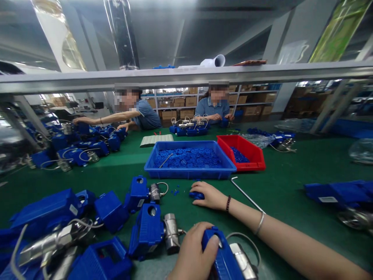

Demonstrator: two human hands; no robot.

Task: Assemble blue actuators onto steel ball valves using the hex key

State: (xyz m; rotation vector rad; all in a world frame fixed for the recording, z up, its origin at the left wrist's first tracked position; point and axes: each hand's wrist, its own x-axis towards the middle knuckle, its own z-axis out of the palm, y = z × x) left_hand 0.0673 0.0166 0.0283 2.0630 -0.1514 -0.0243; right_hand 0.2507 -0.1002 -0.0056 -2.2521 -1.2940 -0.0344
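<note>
My left hand (194, 249) grips a blue valve actuator (225, 258) at the bottom of the view, its thumb over the top near a round opening. A silver metal valve body (243, 260) with a grey cable sits at that actuator's right side. Farther forward, my right hand (211, 196) rests low over the green table, fingers curled round small blue plastic parts (196, 195); their exact shape is partly hidden by the fingers. Just left of it lie some tiny blue pieces (175, 191). Another blue actuator with a metal valve (147, 229) stands left of my left hand.
A blue tray (189, 173) full of small blue discs stands ahead, beside a red bin (250, 165). A hex key (247, 196) lies by my right forearm. More actuators (43, 210) crowd the left; others (335, 194) lie right. Two co-workers (214, 107) sit opposite beneath a shelf (186, 76).
</note>
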